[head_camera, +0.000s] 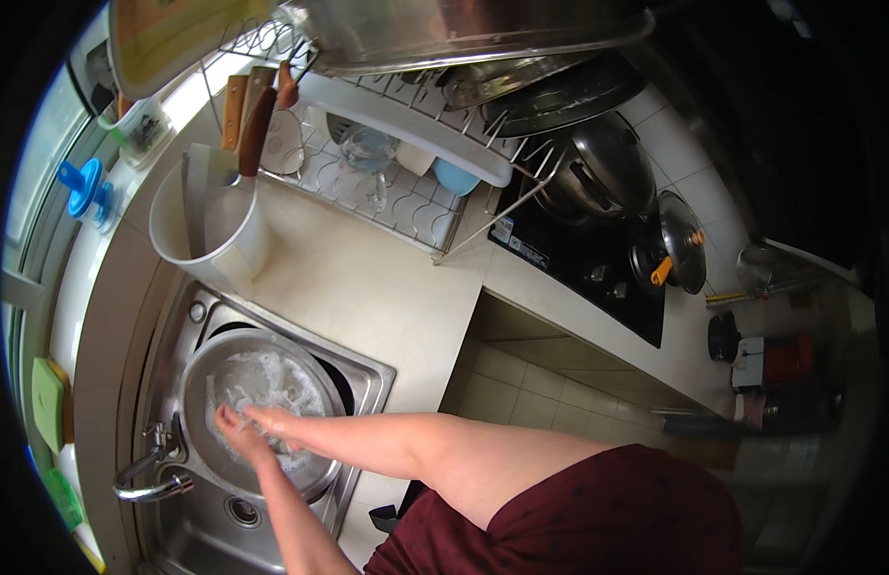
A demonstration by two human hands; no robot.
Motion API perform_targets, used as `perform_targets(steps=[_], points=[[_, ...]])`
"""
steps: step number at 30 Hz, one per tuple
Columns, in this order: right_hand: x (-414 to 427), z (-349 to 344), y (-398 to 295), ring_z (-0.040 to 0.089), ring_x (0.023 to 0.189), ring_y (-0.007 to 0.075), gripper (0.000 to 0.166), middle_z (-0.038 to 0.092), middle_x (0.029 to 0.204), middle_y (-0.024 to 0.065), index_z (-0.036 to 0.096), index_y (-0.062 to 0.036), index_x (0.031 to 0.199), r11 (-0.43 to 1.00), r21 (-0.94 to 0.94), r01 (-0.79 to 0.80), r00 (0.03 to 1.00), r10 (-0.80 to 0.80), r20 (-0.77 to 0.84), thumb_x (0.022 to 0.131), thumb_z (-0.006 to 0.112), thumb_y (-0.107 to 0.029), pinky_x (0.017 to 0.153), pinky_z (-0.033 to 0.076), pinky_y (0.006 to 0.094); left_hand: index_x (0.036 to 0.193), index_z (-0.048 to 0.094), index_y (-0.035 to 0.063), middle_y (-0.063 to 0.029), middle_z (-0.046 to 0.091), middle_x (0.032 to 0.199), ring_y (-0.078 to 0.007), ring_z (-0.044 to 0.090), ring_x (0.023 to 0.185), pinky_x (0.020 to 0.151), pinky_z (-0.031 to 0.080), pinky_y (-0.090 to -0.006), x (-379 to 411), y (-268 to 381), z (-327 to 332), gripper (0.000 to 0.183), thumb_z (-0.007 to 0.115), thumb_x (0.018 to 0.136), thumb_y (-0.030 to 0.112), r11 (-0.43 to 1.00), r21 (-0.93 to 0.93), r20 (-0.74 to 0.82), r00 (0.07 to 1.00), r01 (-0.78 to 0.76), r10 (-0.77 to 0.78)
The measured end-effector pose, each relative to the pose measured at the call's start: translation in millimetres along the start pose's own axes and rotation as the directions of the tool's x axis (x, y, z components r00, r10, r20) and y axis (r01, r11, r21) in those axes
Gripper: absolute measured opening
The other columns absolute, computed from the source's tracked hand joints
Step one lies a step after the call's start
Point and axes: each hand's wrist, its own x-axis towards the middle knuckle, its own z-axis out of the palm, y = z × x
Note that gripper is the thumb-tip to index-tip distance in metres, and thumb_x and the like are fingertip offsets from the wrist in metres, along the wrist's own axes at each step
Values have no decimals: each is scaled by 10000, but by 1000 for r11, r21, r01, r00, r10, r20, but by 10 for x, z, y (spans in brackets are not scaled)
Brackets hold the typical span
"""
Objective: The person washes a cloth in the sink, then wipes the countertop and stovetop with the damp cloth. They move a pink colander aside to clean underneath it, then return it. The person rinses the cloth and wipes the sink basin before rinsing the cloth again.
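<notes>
A round metal basin with sudsy water rests over the stainless-steel sink. My left hand is inside its rim, low over the foam. Close beside it, nearly touching, my right hand reaches in from the other side with its fingers bent. Something pale shows at and under the fingers, but foam and the hands hide what it is. Whether either hand grips anything is not clear. The chrome faucet stands at the sink's far edge, its spout turned away from the basin.
A white bucket holds a cleaver and other wooden-handled knives. Beyond it stands a dish rack with glasses and bowls. A black cooktop carries a large steel pot. Sponges lie on the windowsill.
</notes>
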Motion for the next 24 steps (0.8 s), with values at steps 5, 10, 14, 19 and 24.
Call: perform_targets(steps=[5,10,14,19,24], points=[[269,-229,-19,597,879,191,467,636,999,124,609,-19,1009,988,150,-30,995,14,102,908,470,-454,699,483,336,1142,523,-2,-184,578,1101,-279,559,967,863,430,-358,-412,425,90,329,436,959,258,991,-51,-12,992,-124,123],[-129,-226,-318,480,1176,285,615,505,1264,219,460,9,1287,913,-408,13,999,-33,-42,861,535,-428,968,378,360,1175,515,16,-188,568,1141,-314,555,1031,852,440,-407,-132,62,-31,351,453,948,275,921,356,225,971,-160,82],[117,-551,-227,382,1272,293,676,397,1377,205,355,-49,1374,796,-591,133,976,-210,-62,851,537,-437,1021,332,357,1258,473,75,-189,400,1362,-369,399,1227,945,357,-524,-92,-373,62,510,506,882,418,638,755,231,972,-148,-48],[235,-547,-102,298,1335,286,702,335,1435,164,313,-106,1406,911,-413,-12,914,-157,-374,874,464,-538,1071,253,418,1170,509,51,-235,370,1356,-394,373,1226,996,309,-494,-325,-374,66,440,647,778,195,712,547,496,856,-441,149],[304,-481,-16,498,1109,261,796,531,1197,145,450,-82,1269,936,115,-333,942,334,15,810,386,-729,948,366,488,991,480,21,-72,494,982,-126,462,882,748,424,-248,-360,11,-58,287,476,714,-57,989,-134,456,883,-56,112]])
